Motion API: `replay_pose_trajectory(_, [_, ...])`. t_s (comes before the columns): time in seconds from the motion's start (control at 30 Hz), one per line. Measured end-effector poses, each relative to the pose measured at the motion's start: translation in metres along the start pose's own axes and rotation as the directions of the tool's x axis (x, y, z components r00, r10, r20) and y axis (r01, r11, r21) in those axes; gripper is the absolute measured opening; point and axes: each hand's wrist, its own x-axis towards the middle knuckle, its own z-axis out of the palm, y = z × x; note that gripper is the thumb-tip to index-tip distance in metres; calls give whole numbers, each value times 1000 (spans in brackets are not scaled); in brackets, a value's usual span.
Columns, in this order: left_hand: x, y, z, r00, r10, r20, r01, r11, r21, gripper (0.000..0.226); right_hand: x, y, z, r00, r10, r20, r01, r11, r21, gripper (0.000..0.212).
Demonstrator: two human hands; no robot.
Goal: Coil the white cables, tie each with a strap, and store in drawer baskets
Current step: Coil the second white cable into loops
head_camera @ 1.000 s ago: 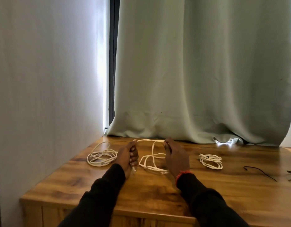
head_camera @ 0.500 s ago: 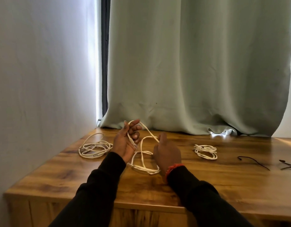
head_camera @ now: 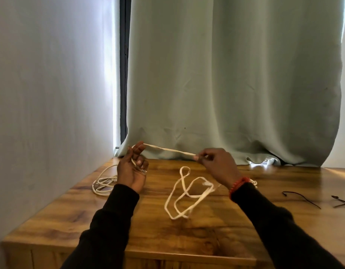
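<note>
In the head view, a pale green curtain (head_camera: 235, 84) of soft, creased cloth fills the upper middle and right of the frame, its hem bunched on the back edge of a glossy wooden surface (head_camera: 216, 230) with strong brown grain. A plain white wall (head_camera: 47, 94) takes up the left side, and a dark window frame (head_camera: 123, 74) shows as a narrow upright strip between wall and curtain. At centre, a white cable (head_camera: 187, 193) is stretched in a nearly straight run between two hands, both raised above the surface; the rest of it hangs and lies in loose, open loops on the wood below the right hand. The left hand (head_camera: 131, 169), left of centre, has its palm turned toward the camera and its fingers curled round the cable, the grip clamped on it. The right hand (head_camera: 218, 164) pinches the other end of the stretched run between thumb and fingertips, a red beaded bracelet (head_camera: 239, 184) at its wrist; both arms wear black sleeves. A second white cable (head_camera: 103, 181) lies in rough coils at the left, partly hidden behind the left hand. Two thin black straps (head_camera: 301, 199) lie apart from each other near the right edge.
</note>
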Motion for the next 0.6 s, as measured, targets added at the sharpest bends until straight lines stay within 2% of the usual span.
replay_pose_trajectory(0.07, [-1, -1, 14, 1000, 11, 6, -11, 1000, 4, 32, -1, -12, -11, 992, -125, -17, 115, 951, -289, 23])
replay_pose_trajectory(0.17, [-3, -5, 39, 999, 29, 39, -31, 998, 63, 25, -8, -25, -8, 968, -238, 85, 248, 836, -489, 30])
replay_pose_trajectory(0.33, [-2, -15, 52, 984, 93, 153, -149, 902, 406, 33, -21, -31, 7, 930, -347, 123, 364, 816, -450, 25])
replay_pose_trajectory(0.43, [-5, -23, 46, 977, 43, 209, -150, 835, 529, 33, -28, -36, 16, 905, -372, 204, 424, 794, -436, 22])
replay_pose_trajectory(0.5, [-8, -26, 39, 974, -11, 228, -128, 800, 586, 32, -30, -40, 21, 886, -413, 210, 463, 795, -392, 19])
replay_pose_trajectory(0.6, [-12, -30, 27, 973, -62, 224, -104, 745, 659, 28, -29, -46, 31, 876, -419, 240, 476, 834, -280, 16])
